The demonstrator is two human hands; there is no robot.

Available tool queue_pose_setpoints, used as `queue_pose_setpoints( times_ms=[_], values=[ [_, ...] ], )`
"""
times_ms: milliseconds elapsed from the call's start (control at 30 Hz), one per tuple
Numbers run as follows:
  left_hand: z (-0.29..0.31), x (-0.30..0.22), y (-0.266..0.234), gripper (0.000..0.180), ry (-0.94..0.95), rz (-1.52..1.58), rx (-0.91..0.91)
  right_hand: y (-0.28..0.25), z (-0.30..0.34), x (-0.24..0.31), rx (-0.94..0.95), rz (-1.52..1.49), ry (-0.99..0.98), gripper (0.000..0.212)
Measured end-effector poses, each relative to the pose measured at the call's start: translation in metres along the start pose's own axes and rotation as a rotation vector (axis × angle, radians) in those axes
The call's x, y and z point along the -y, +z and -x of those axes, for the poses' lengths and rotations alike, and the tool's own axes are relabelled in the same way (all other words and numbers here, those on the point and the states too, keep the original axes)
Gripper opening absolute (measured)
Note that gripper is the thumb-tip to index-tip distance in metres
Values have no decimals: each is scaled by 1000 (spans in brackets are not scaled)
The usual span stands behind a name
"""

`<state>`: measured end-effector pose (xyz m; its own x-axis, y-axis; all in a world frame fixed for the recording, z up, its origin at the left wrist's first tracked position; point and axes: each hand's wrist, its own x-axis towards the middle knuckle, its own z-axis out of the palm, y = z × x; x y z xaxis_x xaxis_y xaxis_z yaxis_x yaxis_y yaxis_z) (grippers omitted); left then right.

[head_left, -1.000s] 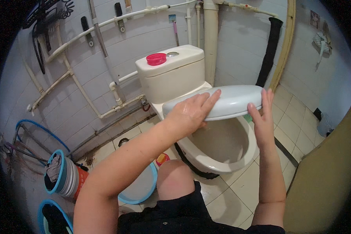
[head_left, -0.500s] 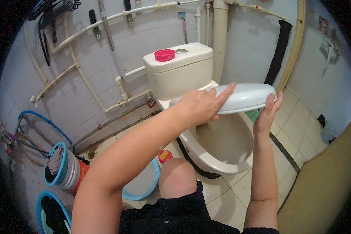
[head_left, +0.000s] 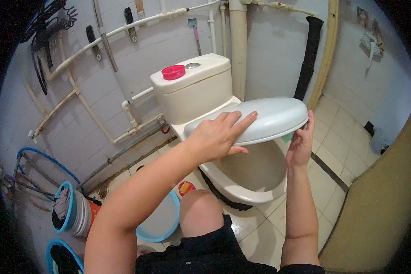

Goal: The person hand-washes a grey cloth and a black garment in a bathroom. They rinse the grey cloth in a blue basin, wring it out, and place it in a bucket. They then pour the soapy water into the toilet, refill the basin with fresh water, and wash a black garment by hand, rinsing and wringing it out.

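Far left, two blue-rimmed buckets (head_left: 81, 213); nearer centre, one blue-rimmed basin (head_left: 157, 223). Left hand (head_left: 217, 137): fingers spread over one toilet lid (head_left: 269, 119), angled above one bowl (head_left: 242, 193). Judged part-done: lid in handling, neither lowered nor upright, not yet released. Right hand (head_left: 301, 144): at lid's right edge; pinch cannot be confirmed.

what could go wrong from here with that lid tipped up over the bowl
The tilted grey toilet lid might slip, since the right hand has it only near its right end, and knock the bowl rim.

The left hand might get pinched if it drops: its thumb sticks out below the near edge.

A jolt could perhaps unseat the shallow red container resting loose-looking on the tank.
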<state>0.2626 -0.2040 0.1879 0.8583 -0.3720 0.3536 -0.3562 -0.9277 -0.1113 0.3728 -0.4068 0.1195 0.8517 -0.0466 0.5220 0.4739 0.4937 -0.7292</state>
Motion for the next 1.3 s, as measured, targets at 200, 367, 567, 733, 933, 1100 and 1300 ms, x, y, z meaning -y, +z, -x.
queue_pose_setpoints(
  times_ms=[200, 367, 567, 733, 933, 1100, 1300],
  values=[
    [4, -1, 6, 81, 41, -6, -19, 0, 4, 23, -12, -41, 160, 68],
    [7, -5, 8, 82, 44, 3, -39, -8, -2, 29, 4, -36, 255, 69],
    [8, -10, 13, 82, 60, 3, -54, -6, -6, 37, 9, -67, 231, 74],
    [9, -17, 26, 77, 79, 183, -157, -6, 3, 48, 71, -92, 238, 77],
    [6, -18, 30, 70, 35, 256, -126, -10, 2, 50, 24, -89, 300, 76],
    [3, -21, 30, 66, 97, 187, -59, -22, 9, 45, 53, -128, 308, 77],
    [-6, -18, 7, 63, 212, 149, 79, -27, 10, 46, 120, -142, 299, 76]
  ],
)
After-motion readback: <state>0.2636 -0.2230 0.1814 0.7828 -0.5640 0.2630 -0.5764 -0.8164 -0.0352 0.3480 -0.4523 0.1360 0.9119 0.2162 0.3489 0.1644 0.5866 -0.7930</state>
